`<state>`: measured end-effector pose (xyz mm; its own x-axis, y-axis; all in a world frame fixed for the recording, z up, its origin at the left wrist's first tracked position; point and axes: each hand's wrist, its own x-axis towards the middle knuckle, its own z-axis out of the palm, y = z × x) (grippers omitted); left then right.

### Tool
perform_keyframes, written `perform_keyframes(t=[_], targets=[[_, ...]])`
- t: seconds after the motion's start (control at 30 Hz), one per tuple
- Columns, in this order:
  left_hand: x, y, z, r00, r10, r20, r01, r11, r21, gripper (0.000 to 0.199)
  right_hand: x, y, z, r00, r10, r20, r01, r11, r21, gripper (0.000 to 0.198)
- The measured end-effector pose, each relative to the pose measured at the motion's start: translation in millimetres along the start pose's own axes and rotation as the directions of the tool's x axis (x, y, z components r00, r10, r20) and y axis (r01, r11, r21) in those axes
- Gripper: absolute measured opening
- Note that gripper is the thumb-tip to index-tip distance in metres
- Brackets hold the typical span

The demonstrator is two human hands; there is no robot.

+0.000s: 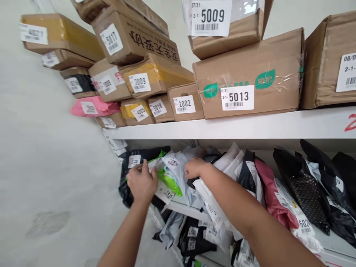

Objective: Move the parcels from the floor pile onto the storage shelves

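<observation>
At the left end of the lower shelf, my left hand (141, 180) is bent over the upper edge of a bright green plastic parcel (169, 181), its thumb and index finger apart. A black parcel (125, 191) lies behind and left of that hand. To the right, my right hand (194, 168) is closed at the edge of a pale grey mailer bag (180, 172) labelled 5016; its fingertips are partly hidden. Below my left hand's thumb shows a white label (165, 193) reading 5015. Under my right forearm hangs a white parcel (208, 202).
Above, a white shelf board (236, 126) carries cardboard boxes, among them one marked 5013 (250, 74). Bagged parcels, including a pink one (271, 189) and a black bubble-wrapped one (308, 196), lean along the lower shelf. More bags (197, 237) lie below. A wall (50, 167) stands left.
</observation>
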<state>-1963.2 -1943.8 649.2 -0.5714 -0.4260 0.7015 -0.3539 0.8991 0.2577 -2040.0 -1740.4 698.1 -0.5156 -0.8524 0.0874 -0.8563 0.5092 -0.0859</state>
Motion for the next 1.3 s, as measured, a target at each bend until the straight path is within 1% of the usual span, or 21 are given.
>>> perform_keyframes(t=[0.03, 0.07, 0.1, 0.13, 0.2, 0.27, 0.37, 0.43, 0.5, 0.57, 0.63, 0.67, 0.73, 0.77, 0.83, 0.9, 0.93, 1.0, 1.07, 1.13, 1.3], targets=[[-21, 6, 1, 0.985, -0.070, -0.155, 0.053, 0.992, -0.114, 0.065, -1, 0, -1, 1.000, 0.000, 0.006, 0.000, 1.000, 0.007, 0.025], [-45, 13, 4, 0.949, -0.159, -0.272, 0.090, 0.965, -0.247, 0.068, -3, -1, -1, 1.000, 0.001, 0.012, -0.001, 1.000, 0.015, 0.024], [-72, 23, 10, 0.927, -0.204, -0.315, 0.078, 0.926, -0.370, 0.071, -5, -1, -1, 1.000, 0.001, 0.017, -0.002, 1.000, 0.021, 0.023], [-99, 35, 17, 0.924, -0.216, -0.314, 0.049, 0.885, -0.463, 0.072, -8, -2, -1, 1.000, 0.000, 0.022, 0.000, 1.000, 0.024, 0.022], [-149, 61, 34, 0.955, -0.168, -0.246, -0.001, 0.823, -0.568, 0.078, -13, -3, -1, 0.999, -0.009, 0.033, 0.008, 1.000, 0.016, 0.021], [-183, 87, 51, 0.988, -0.116, -0.104, 0.019, 0.752, -0.659, 0.088, -19, -5, -4, 0.999, -0.014, 0.033, 0.014, 1.000, -0.003, 0.023], [-202, 112, 63, 0.991, -0.080, 0.110, 0.135, 0.663, -0.736, 0.094, -28, -11, -25, 0.992, -0.047, -0.121, 0.054, 0.997, 0.052, 0.024], [-201, 118, 62, 0.986, -0.087, 0.140, 0.163, 0.638, -0.752, 0.096, -37, -20, -51, 0.955, -0.087, -0.284, 0.133, 0.980, 0.147, 0.025], [-199, 118, 55, 0.993, -0.092, 0.069, 0.112, 0.640, -0.760, 0.095, -56, -33, -83, 0.930, -0.115, -0.350, 0.192, 0.962, 0.196, 0.026], [-203, 118, 47, 0.996, -0.059, -0.060, -0.007, 0.655, -0.756, 0.093, -93, -47, -108, 0.947, -0.138, -0.290, 0.187, 0.971, 0.150, 0.030], [-215, 123, 38, 0.982, 0.001, -0.189, -0.142, 0.666, -0.733, 0.091, -151, -58, -117, 0.965, -0.150, -0.213, 0.158, 0.987, 0.023, 0.033], [-224, 127, 34, 0.970, 0.028, -0.242, -0.198, 0.667, -0.718, 0.091, -186, -62, -112, 0.959, -0.146, -0.243, 0.144, 0.989, -0.026, 0.032], [-245, 139, 27, 0.950, 0.064, -0.304, -0.269, 0.663, -0.699, 0.092, -260, -66, -82, 0.912, -0.109, -0.394, 0.090, 0.994, -0.069, 0.035], [-256, 148, 24, 0.945, 0.089, -0.315, -0.293, 0.659, -0.692, 0.093, -295, -64, -58, 0.869, -0.082, -0.488, 0.053, 0.996, -0.073, 0.041], [-279, 166, 21, 0.934, 0.148, -0.325, -0.340, 0.648, -0.681, 0.096, -349, -56, 3, 0.771, 0.037, -0.636, -0.096, 0.994, -0.060, 0.068], [-297, 187, 21, 0.918, 0.192, -0.348, -0.386, 0.641, -0.664, 0.097, -376, -41, 70, 0.677, 0.119, -0.726, -0.218, 0.975, -0.044, 0.094], [-303, 197, 22, 0.910, 0.199, -0.365, -0.402, 0.642, -0.653, 0.096, -380, -32, 101, 0.623, 0.170, -0.764, -0.280, 0.960, -0.015, 0.102], [-310, 216, 25, 0.900, 0.192, -0.392, -0.416, 0.647, -0.639, 0.095, -375, -16, 151, 0.481, 0.269, -0.834, -0.396, 0.916, 0.067, 0.104], [-308, 230, 27, 0.899, 0.190, -0.395, -0.418, 0.638, -0.647, 0.095, -363, -5, 180, 0.386, 0.303, -0.872, -0.447, 0.888, 0.110, 0.101], [-299, 239, 28, 0.895, 0.194, -0.402, -0.432, 0.610, -0.665, 0.090, -352, 1, 189, 0.362, 0.311, -0.879, -0.456, 0.881, 0.124, 0.098], [-271, 251, 36, 0.834, 0.278, -0.476, -0.544, 0.557, -0.628, 0.056, -329, 3, 180, 0.386, 0.393, -0.835, -0.480, 0.858, 0.182, 0.097]])
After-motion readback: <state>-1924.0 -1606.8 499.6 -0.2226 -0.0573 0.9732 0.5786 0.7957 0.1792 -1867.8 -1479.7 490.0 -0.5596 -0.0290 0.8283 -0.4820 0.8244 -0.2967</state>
